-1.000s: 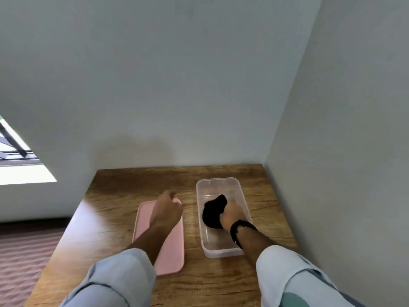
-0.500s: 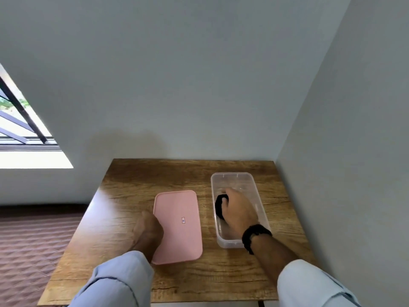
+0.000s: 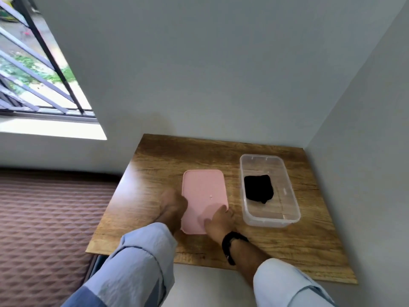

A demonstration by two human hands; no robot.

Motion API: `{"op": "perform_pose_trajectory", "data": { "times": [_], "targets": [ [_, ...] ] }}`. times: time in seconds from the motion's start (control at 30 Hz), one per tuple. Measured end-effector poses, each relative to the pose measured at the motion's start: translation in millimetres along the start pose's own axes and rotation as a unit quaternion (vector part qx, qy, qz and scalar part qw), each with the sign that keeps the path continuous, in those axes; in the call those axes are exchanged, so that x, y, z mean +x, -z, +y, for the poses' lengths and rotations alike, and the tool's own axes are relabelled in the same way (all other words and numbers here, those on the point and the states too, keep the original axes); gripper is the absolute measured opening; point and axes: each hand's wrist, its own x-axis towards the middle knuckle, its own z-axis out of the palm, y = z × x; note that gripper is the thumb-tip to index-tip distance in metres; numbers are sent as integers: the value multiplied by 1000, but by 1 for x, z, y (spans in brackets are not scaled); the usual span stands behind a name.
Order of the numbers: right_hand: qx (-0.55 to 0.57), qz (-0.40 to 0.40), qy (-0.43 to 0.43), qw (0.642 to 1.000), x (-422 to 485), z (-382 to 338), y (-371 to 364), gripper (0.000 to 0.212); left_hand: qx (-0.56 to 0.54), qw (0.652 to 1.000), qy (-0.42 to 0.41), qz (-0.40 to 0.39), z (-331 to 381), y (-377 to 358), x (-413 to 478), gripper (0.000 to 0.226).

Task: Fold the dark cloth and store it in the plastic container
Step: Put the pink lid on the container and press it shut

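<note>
The dark cloth point(image 3: 258, 190) lies folded into a small black bundle inside the clear plastic container point(image 3: 271, 221), toward its far half, with no hand on it. The container stands open at the right of the wooden table point(image 3: 177, 156). Its pink lid point(image 3: 203, 187) lies flat on the table just left of it. My left hand point(image 3: 172, 207) is curled against the lid's near left edge. My right hand point(image 3: 220, 222), with a black watch on the wrist, grips the lid's near right corner, thumb on top.
The table sits in a corner, with grey walls behind it and close on the right. A barred window point(image 3: 33, 74) is at the upper left. A brown quilted surface point(image 3: 44, 218) lies below the table's left edge.
My right hand has left the container, letting go of the cloth, and moved to the lid's near right corner. My left hand has stayed at the lid's left edge. The camera has swung left.
</note>
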Motion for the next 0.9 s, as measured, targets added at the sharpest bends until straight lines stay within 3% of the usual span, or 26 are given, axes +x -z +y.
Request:
{"op": "perform_pose_trajectory", "data": {
  "times": [0.2, 0.3, 0.37, 0.43, 0.53, 0.7, 0.9],
  "targets": [
    [57, 80, -25, 995, 9, -4, 19, 56, -144, 984, 30, -98, -8, 3, 3, 34],
    [104, 114, 30, 988, 7, -16, 26, 41, -227, 972, 20, -66, -4, 9, 2, 45],
    [147, 173, 83, 970, 5, -30, 40, 32, -261, 964, -4, -41, 12, 10, 0, 46],
    [116, 248, 129, 953, 7, -39, 66, 26, -281, 959, -25, -40, 38, 9, -1, 44],
    [76, 315, 130, 937, 16, -20, 125, 29, -256, 957, -89, -100, 83, -8, -12, 38],
    [-14, 353, 32, 935, 30, 55, 190, 37, -168, 959, -175, -145, 125, -59, -44, 30],
    [26, 280, -39, 959, 40, 99, 186, 38, -109, 974, -154, -122, 126, -88, -59, 32]
  ]
}}
